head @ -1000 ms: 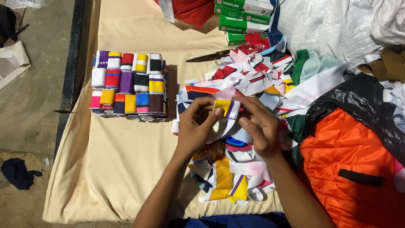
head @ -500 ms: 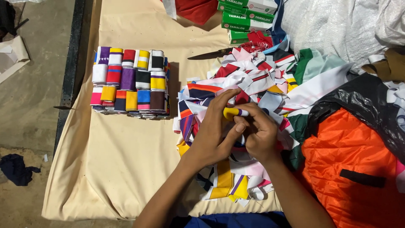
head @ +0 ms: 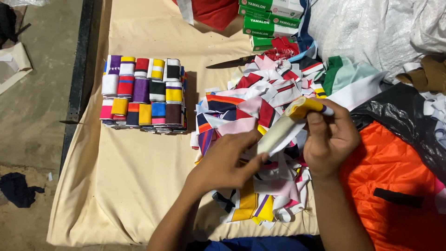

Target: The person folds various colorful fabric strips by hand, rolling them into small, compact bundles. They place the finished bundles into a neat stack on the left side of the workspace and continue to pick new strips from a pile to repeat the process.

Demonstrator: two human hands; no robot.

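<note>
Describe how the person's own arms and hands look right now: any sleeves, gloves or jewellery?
Both arms are bare from the bottom edge of the picture up to the wrists, no sleeves showing. The left hand and right hand wear no gloves; no rings, watch or bands are visible. Blue clothing shows between the arms at the bottom edge.

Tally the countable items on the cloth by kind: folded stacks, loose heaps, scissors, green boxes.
Stacked block of folded strips: 1
Loose heap of strips: 1
Scissors: 1
Green boxes: 3 visible
Strip being rolled between left hand and right hand: 1
Total: 7
</note>
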